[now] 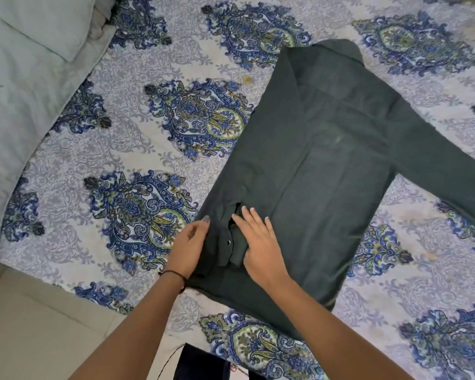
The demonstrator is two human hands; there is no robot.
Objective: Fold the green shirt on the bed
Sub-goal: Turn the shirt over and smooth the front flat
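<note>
The dark green shirt [321, 165] lies back-up on the patterned bed sheet [154, 127], collar toward the far end. Its left side and sleeve are folded in over the body; the other sleeve [436, 149] stretches out to the right. My left hand [191, 242] grips the folded edge at the near left corner, where a cuff with a snap button shows. My right hand [258, 239] lies flat with fingers spread, pressing the cuff area down beside the left hand.
A pale grey-green pillow [25, 78] and bedding fill the upper left. The bed edge and beige floor [33, 325] are at the lower left. A dark garment [203, 363] shows at the bottom edge.
</note>
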